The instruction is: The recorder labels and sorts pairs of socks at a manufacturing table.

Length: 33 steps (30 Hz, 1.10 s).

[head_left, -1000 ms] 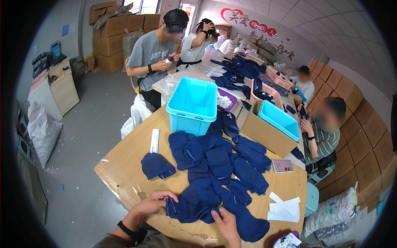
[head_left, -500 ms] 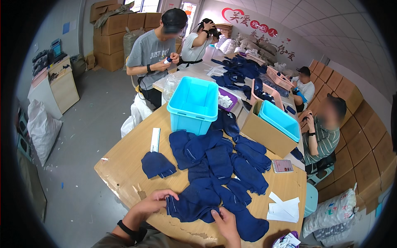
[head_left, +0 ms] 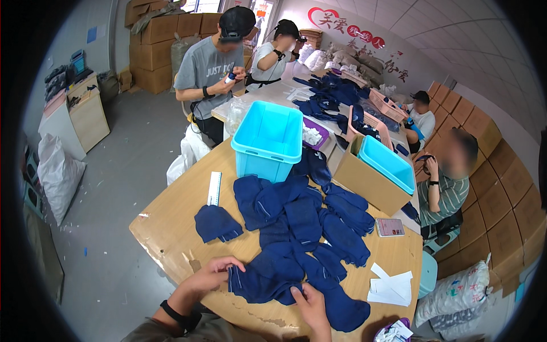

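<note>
At my far left a white sack (head_left: 58, 171) leans on the floor, near a low cabinet (head_left: 85, 117). The wooden table (head_left: 171, 228) starts just right of that. A white ruler (head_left: 214, 188) lies on it, and just below the ruler sits one folded navy piece (head_left: 216, 223), apart from the rest.

My left hand (head_left: 209, 275), with a black band at the wrist, is closed in a pinch on the left edge of the navy cloth (head_left: 259, 280) lying at the near edge of the table. My right hand (head_left: 310, 302) rests on the same cloth's right end, fingers bent and pressing down; I cannot tell whether it grips the fabric or only pins it.

Behind the cloth, the pile (head_left: 310, 222) of navy pieces spreads across the middle of the table, overlapping one another, up to the blue tub (head_left: 269, 139) that stands at the far side. Right of the tub is a cardboard box (head_left: 364, 182) with a blue tray (head_left: 387, 164) resting in it.

Further right, a phone (head_left: 390, 227) lies beside the pile, and white paper slips (head_left: 390, 285) lie near the table's right edge.

Across the table a person in a grey shirt (head_left: 208, 68) stands holding something small, another person just to the right. A seated person in a striped shirt (head_left: 450, 194) is at the right side.
</note>
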### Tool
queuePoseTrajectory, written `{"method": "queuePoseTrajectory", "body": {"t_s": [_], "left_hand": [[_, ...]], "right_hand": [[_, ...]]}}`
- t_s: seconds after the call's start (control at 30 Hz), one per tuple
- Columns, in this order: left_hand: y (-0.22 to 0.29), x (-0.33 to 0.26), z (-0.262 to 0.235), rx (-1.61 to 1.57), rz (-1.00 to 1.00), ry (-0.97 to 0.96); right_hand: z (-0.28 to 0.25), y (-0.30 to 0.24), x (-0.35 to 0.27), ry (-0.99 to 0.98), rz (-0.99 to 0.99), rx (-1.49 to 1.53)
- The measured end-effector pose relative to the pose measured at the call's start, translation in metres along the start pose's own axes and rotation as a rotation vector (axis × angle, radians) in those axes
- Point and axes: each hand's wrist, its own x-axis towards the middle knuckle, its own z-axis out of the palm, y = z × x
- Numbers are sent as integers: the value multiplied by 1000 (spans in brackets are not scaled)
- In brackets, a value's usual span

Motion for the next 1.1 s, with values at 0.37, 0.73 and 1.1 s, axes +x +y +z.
{"method": "queuePoseTrajectory", "body": {"t_s": [0.37, 0.73, 1.1], "left_hand": [[7, -4, 3, -56, 76, 42], [4, -2, 2, 24, 129, 32], [3, -3, 5, 9, 159, 78]], "right_hand": [[8, 8, 2, 36, 3, 125], [5, 7, 2, 36, -14, 101], [5, 9, 1, 25, -1, 82]]}}
